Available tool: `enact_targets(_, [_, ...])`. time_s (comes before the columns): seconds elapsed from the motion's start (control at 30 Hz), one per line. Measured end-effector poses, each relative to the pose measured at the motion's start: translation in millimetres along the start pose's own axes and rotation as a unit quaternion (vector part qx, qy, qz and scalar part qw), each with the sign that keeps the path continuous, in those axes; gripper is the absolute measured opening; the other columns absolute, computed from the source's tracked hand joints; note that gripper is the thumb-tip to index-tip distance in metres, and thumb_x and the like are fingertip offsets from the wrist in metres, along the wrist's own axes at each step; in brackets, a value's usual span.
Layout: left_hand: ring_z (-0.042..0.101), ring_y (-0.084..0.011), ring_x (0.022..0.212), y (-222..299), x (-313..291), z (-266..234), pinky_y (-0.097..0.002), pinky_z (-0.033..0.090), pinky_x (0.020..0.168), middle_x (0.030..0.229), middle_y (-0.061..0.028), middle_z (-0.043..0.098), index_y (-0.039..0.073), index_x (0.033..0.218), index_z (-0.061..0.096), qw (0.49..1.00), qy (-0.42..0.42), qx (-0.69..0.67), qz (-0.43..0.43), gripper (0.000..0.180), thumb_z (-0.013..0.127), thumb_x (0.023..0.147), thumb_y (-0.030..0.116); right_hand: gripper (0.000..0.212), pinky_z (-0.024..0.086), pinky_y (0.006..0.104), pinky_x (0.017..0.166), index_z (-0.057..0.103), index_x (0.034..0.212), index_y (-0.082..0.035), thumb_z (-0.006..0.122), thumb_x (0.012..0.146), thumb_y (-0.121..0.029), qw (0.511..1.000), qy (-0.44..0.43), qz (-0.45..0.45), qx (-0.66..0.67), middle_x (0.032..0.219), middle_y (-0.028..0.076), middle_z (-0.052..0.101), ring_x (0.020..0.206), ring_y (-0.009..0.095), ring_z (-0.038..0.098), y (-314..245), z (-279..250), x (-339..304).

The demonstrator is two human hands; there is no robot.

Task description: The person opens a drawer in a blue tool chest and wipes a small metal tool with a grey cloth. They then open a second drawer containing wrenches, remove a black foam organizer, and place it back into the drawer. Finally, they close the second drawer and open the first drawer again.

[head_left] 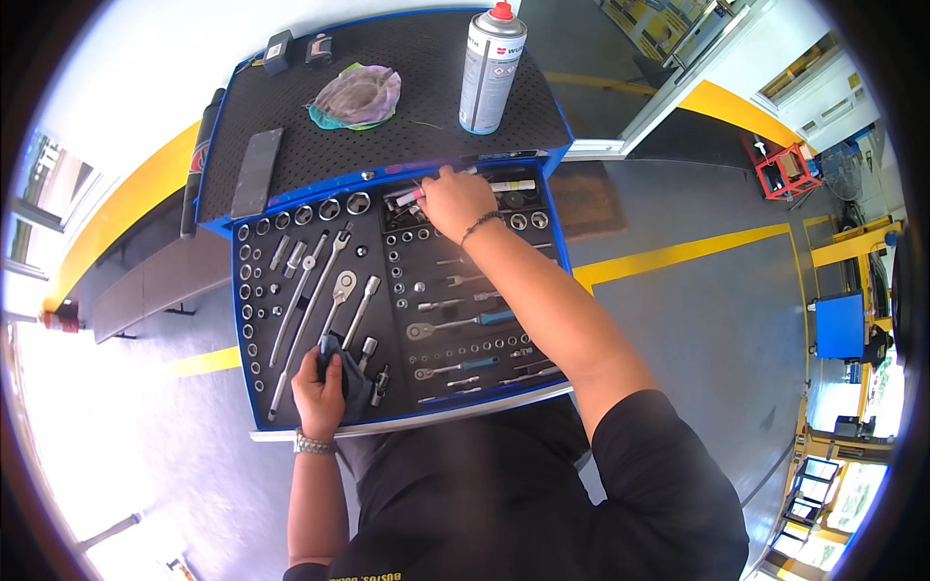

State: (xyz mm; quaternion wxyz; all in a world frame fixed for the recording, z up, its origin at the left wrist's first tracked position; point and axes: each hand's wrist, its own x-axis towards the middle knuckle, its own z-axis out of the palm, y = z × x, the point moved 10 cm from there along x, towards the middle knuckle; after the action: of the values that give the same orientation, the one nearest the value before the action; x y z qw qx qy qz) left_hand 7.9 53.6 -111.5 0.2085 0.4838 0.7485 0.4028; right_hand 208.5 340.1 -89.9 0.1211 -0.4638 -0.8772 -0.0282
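Observation:
My left hand (pixel 318 395) is closed on a dark blue-grey cloth (pixel 357 389), over the front left part of an open tool drawer (pixel 387 320). Near that hand lie a ratchet (pixel 344 288) and a long extension bar (pixel 362 310) in the dark foam. At the drawer's back right, my right hand (pixel 455 203) reaches into a compartment with its fingers curled. A pink-and-white slim stick-like thing (pixel 410 197) shows beside those fingers; whether they grip it is hidden. Another white and yellow stick-like thing (pixel 513 186) lies to the right.
Sockets (pixel 304 214) line the drawer's back and left. On the blue cabinet's black top (pixel 417 97) stand a spray can (pixel 491 73) with a red cap, a crumpled rag (pixel 356 97), a flat dark phone-like slab (pixel 258 169) and a small black box (pixel 279 50).

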Motion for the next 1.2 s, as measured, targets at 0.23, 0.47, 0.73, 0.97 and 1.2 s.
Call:
enact_targets(0.23, [0.065, -0.0220, 0.064, 0.3, -1.2, -1.9, -0.0343, 0.049, 0.063, 0.070, -0.0144, 0.065, -0.002, 0.106, 0.065, 1.000, -0.001, -0.003, 0.008, 0.025, 0.066, 0.092, 0.019, 0.025, 0.056, 0.0436, 0.066, 0.069, 0.096, -0.010, 0.063, 0.092, -0.034, 0.992, 0.084, 0.055, 0.074, 0.093, 0.011, 0.066, 0.076, 0.031, 0.069, 7.9, -31.6, -31.7])
enact_targets(0.47, [0.065, -0.0213, 0.063, 4.7, -0.8, -1.0, -0.0346, 0.049, 0.062, 0.070, -0.0143, 0.065, -0.001, 0.106, 0.065, 1.000, -0.009, -0.009, -0.006, 0.026, 0.066, 0.092, 0.020, 0.029, 0.053, 0.0428, 0.071, 0.069, 0.099, -0.005, 0.064, 0.094, -0.033, 0.941, 0.175, 0.213, 0.197, 0.092, 0.014, 0.070, 0.082, 0.033, 0.069, 115.4, -91.9, -141.6])
enact_targets(0.73, [0.068, -0.0202, 0.078, 0.4, 1.3, 2.3, -0.0327, 0.052, 0.074, 0.085, -0.0129, 0.070, -0.001, 0.118, 0.063, 0.999, -0.029, -0.041, -0.022, 0.033, 0.067, 0.093, 0.019, 0.038, 0.050, 0.0445, 0.087, 0.062, 0.117, -0.001, 0.055, 0.100, -0.034, 0.962, 0.054, 0.240, 0.117, 0.107, 0.020, 0.063, 0.101, 0.038, 0.063, 77.1, -89.3, -291.9])
enact_targets(0.97, [0.064, -0.0164, 0.082, -1.4, -46.0, -9.4, -0.0278, 0.050, 0.075, 0.088, -0.0105, 0.069, -0.008, 0.111, 0.064, 0.939, -0.168, -0.299, -0.005, 0.045, 0.052, 0.102, 0.034, 0.043, 0.052, 0.0467, 0.082, 0.056, 0.127, 0.003, 0.050, 0.100, -0.030, 0.940, 0.123, 0.290, 0.133, 0.107, 0.023, 0.064, 0.097, 0.041, 0.063, 67.5, -72.0, -334.7])
enact_targets(1.2, [0.058, -0.0140, 0.070, -14.2, -147.1, 38.5, -0.0292, 0.048, 0.069, 0.080, -0.0083, 0.068, -0.005, 0.100, 0.069, 0.857, -0.497, -0.058, -0.123, 0.047, 0.044, 0.107, 0.033, 0.042, 0.052, 0.0474, 0.079, 0.059, 0.124, 0.002, 0.048, 0.101, -0.032, 0.933, 0.178, 0.284, 0.130, 0.103, 0.022, 0.067, 0.092, 0.041, 0.065, 70.5, -56.7, -348.4])
